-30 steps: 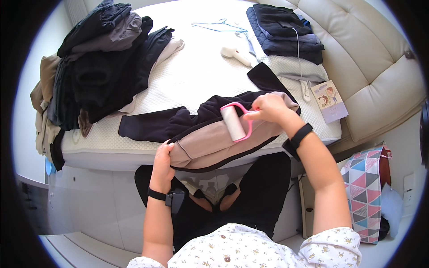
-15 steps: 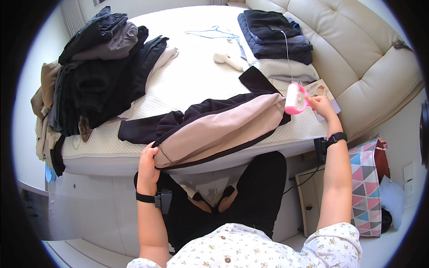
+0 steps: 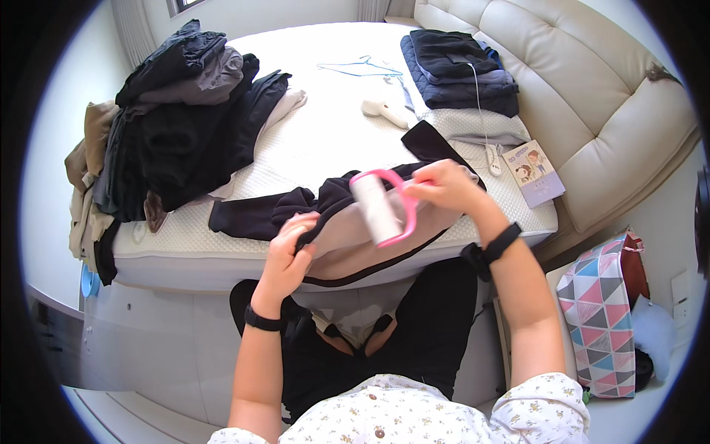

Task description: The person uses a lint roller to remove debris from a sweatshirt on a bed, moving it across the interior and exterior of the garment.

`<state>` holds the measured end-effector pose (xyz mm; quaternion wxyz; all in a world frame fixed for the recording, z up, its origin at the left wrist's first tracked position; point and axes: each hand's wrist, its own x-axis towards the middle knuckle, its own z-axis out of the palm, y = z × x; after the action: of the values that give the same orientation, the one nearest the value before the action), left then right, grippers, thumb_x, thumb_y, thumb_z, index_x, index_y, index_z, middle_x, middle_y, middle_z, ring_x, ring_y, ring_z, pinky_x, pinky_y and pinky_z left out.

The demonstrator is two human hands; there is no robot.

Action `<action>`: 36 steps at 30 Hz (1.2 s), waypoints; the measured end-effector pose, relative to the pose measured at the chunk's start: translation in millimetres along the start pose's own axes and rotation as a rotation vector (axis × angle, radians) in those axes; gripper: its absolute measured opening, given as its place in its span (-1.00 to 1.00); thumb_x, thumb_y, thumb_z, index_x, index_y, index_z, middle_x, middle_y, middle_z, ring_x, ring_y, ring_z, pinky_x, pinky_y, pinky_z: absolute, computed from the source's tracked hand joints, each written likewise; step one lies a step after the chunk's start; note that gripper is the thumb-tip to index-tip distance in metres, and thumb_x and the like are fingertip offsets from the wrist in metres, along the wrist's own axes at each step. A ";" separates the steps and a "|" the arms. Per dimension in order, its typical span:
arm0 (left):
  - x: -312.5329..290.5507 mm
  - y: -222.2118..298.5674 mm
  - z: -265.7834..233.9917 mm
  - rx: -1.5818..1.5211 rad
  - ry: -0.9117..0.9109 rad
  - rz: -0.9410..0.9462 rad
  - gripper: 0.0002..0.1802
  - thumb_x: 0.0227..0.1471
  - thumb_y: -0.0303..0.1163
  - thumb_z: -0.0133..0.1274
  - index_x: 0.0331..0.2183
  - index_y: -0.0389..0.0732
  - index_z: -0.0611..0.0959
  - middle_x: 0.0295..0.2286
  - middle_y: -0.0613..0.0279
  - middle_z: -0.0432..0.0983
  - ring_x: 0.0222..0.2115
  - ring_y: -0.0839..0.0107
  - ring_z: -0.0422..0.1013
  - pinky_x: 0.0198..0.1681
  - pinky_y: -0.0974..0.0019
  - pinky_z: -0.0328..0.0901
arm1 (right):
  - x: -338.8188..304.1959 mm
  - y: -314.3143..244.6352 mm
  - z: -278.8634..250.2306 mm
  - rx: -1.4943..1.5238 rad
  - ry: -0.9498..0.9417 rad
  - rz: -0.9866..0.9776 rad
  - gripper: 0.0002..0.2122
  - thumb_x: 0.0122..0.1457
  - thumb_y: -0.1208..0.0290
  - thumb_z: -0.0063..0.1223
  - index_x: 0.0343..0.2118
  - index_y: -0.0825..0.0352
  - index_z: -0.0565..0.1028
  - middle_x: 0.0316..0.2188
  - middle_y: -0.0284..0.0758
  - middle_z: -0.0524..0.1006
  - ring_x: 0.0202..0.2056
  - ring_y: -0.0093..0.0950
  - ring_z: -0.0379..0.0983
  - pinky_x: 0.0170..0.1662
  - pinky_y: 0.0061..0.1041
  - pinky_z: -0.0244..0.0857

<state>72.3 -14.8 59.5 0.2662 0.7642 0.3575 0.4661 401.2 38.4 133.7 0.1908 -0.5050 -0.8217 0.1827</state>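
A dark garment with a beige fleecy inner side [image 3: 342, 233] lies across the bed's near edge, one black sleeve stretched to the left. My left hand [image 3: 290, 251] grips its dark edge near the left end, thumb below and fingers on top. In my right hand [image 3: 449, 186] is the pink handle of a lint roller [image 3: 379, 210] with a white roll. The roller is held over the beige fabric, slightly blurred; whether it touches the cloth I cannot tell.
Dark and tan clothes [image 3: 185, 140] are heaped at the bed's left. Folded dark clothes [image 3: 462, 74] lie at the far right, near a white power strip [image 3: 493, 159] and a booklet [image 3: 534, 174]. A white handheld device [image 3: 384, 112] and blue hanger [image 3: 362, 68] rest mid-bed. A patterned bag [image 3: 600, 318] stands right.
My right hand has swung the lint roller leftward from the garment's right end to over its middle. My left hand has shifted right along the edge, and the fabric bunches more.
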 end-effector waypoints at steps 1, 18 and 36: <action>5.3 5.3 3.6 0.022 -0.048 0.015 -0.73 -0.04 -0.56 -0.07 -0.24 -0.45 0.52 -0.59 0.05 0.42 -0.48 0.13 0.43 0.27 0.11 -0.02 | 8.3 -0.2 15.5 -0.022 -0.007 -0.031 -0.65 0.03 0.07 0.16 -0.58 0.32 0.56 -0.71 -0.30 0.44 -0.62 -0.49 0.34 -0.51 -0.47 0.20; -30.7 -70.2 15.0 -1.008 0.267 -0.561 -0.50 0.03 -0.29 -0.16 -0.05 -0.42 0.49 -0.13 0.05 0.51 -0.12 0.30 0.45 0.03 0.30 0.27 | 27.1 47.6 48.5 -0.323 -0.213 0.203 -0.43 -0.16 -0.31 0.16 -0.54 0.25 0.62 -0.57 -0.22 0.58 -0.39 -0.26 0.55 -0.27 -0.35 0.37; -41.7 -74.7 6.9 -1.297 0.429 -0.586 -0.57 0.19 -0.10 -0.20 -0.19 -0.25 0.55 -0.19 0.15 0.55 -0.16 0.30 0.47 -0.04 0.25 0.33 | -62.7 164.0 -52.5 -0.177 0.085 0.625 -0.44 -0.16 -0.23 0.23 -0.66 0.35 0.58 -0.74 -0.30 0.48 -0.63 -0.46 0.43 -0.50 -0.43 0.27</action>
<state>43.3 -3.5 -20.5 0.7018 0.2191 0.2439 0.6325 578.2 57.0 89.9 0.1150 -0.7546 -0.6309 0.1389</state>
